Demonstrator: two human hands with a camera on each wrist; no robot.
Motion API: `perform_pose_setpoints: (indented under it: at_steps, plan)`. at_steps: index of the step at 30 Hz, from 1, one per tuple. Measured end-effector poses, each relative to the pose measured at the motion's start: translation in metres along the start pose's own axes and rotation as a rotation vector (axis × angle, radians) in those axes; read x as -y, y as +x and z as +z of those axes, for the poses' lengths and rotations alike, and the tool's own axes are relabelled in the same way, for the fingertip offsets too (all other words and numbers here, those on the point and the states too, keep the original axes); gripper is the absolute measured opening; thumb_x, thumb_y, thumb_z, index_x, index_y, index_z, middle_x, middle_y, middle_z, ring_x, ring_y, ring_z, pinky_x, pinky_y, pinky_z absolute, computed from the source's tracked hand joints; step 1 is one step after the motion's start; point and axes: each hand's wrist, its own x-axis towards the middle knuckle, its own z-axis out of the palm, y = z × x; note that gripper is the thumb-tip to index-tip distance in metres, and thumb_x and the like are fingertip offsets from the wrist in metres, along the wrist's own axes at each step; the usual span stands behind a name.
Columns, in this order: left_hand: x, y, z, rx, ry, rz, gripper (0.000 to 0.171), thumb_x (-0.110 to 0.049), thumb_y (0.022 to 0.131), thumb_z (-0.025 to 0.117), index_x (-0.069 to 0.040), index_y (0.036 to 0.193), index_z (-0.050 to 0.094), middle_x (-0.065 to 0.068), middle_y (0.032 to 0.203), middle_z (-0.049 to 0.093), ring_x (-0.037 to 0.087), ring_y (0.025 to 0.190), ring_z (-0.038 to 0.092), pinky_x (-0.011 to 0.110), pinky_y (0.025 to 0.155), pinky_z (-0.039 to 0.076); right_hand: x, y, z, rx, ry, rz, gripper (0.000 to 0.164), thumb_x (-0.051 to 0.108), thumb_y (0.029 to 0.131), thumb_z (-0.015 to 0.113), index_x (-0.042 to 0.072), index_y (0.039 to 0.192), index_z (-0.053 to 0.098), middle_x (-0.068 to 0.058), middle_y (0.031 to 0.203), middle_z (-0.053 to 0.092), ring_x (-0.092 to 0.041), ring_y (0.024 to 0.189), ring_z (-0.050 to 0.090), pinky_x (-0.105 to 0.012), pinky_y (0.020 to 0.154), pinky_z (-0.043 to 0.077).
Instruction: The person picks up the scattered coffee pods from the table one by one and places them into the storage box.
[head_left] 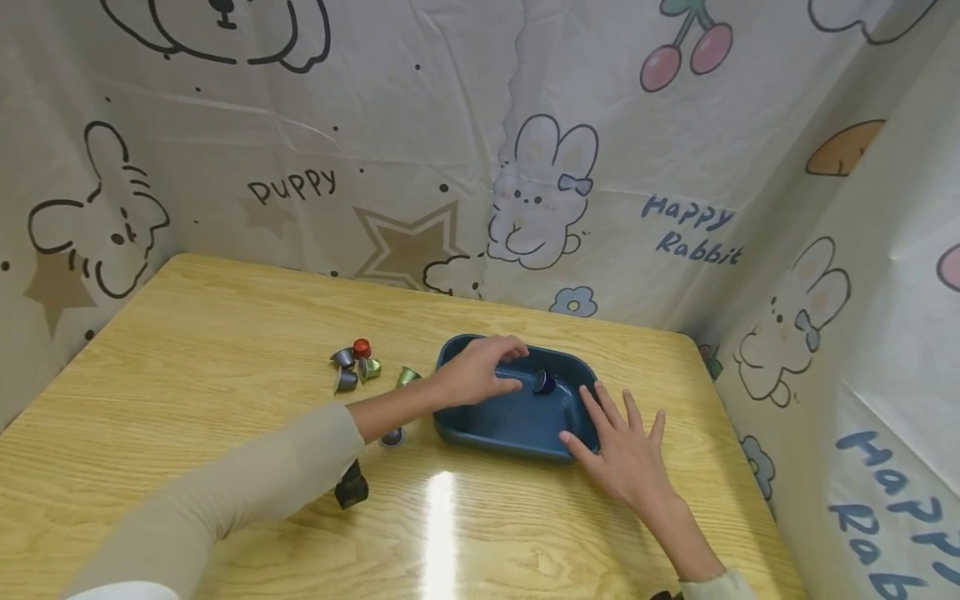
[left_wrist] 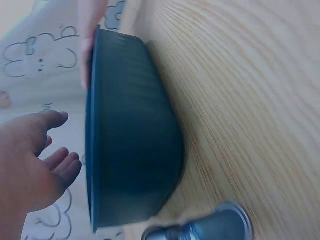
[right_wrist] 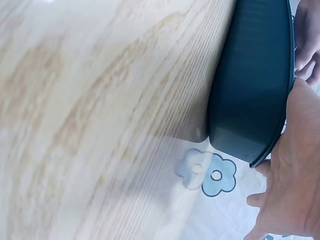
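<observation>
A dark blue rectangular basin (head_left: 495, 446) stands on the wooden table, and one dark blue coffee capsule (head_left: 543, 382) lies inside it. Over the basin's left part hovers my left hand (head_left: 480, 371), fingers loosely bent with a gap to the thumb and nothing held. My right hand (head_left: 626, 454) has its fingers spread at the basin's right end, touching the rim. Left of the basin are a green capsule (head_left: 408, 377) and, partly behind my left forearm, a dark capsule (head_left: 392, 437). The left wrist view shows a blue-grey capsule (left_wrist: 222, 226) beside the basin wall.
Farther left sits a cluster of capsules: a red one (head_left: 362, 348), a light green one (head_left: 369, 369) and grey ones (head_left: 346, 381). A printed cloth (head_left: 420, 150) hangs behind the table (head_left: 247, 333) and along its sides. A black object (head_left: 351, 487) shows beneath my left forearm.
</observation>
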Motion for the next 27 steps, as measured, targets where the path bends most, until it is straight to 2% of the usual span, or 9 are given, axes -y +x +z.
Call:
perform_pose_setpoints:
  at_steps: [4,9,12,15,20,27]
  plan:
    - [0.003,-0.023,-0.019,-0.019,-0.055,-0.022,0.047,-0.017,0.092,0.075,-0.005,0.134,0.056,0.01,0.133,0.059,0.025,0.121,0.057,0.036,0.1,0.046,0.002,-0.001,0.0,-0.008,0.001,-0.001,0.083,0.068,0.094,0.048,0.019,0.158,0.031,-0.012,0.162,0.025,-0.046,0.147,0.01,-0.079,0.102,-0.002]
    - [0.014,-0.055,-0.039,-0.054,-0.111,-0.022,0.047,-0.015,0.091,0.076,-0.005,0.132,0.057,0.012,0.132,0.06,0.028,0.121,0.057,0.038,0.101,0.046,0.002,-0.002,0.0,-0.013,0.006,-0.003,0.082,0.067,0.094,0.049,0.019,0.158,0.031,-0.011,0.162,0.025,-0.045,0.147,0.009,-0.079,0.103,-0.003]
    - [0.021,-0.077,-0.049,-0.087,-0.112,-0.018,0.046,-0.014,0.09,0.076,-0.004,0.131,0.058,0.014,0.131,0.061,0.029,0.12,0.058,0.041,0.099,0.048,0.001,-0.002,0.001,-0.013,0.008,-0.005,0.082,0.067,0.094,0.049,0.019,0.158,0.03,-0.011,0.162,0.025,-0.045,0.147,0.009,-0.079,0.102,-0.004]
    - [0.027,-0.098,-0.056,-0.12,-0.115,-0.04,0.044,-0.013,0.089,0.077,-0.004,0.128,0.06,0.013,0.128,0.062,0.028,0.117,0.06,0.042,0.098,0.049,0.001,-0.002,0.002,-0.012,0.01,-0.005,0.082,0.067,0.095,0.048,0.019,0.159,0.03,-0.011,0.162,0.025,-0.045,0.148,0.009,-0.078,0.103,-0.005]
    - [0.041,-0.126,-0.06,-0.128,-0.186,-0.116,0.04,-0.012,0.089,0.076,0.001,0.124,0.061,0.017,0.123,0.064,0.033,0.115,0.061,0.046,0.099,0.048,0.001,-0.002,0.001,-0.006,0.015,-0.001,0.082,0.067,0.095,0.048,0.019,0.159,0.029,-0.011,0.163,0.024,-0.045,0.148,0.008,-0.078,0.103,-0.006]
    - [0.062,-0.157,-0.051,-0.118,-0.266,-0.186,0.04,-0.014,0.09,0.076,0.004,0.123,0.062,0.02,0.12,0.063,0.037,0.113,0.061,0.043,0.095,0.05,0.0,-0.002,0.0,-0.011,0.016,0.001,0.082,0.067,0.095,0.048,0.019,0.159,0.03,-0.011,0.163,0.024,-0.045,0.148,0.008,-0.078,0.103,-0.006]
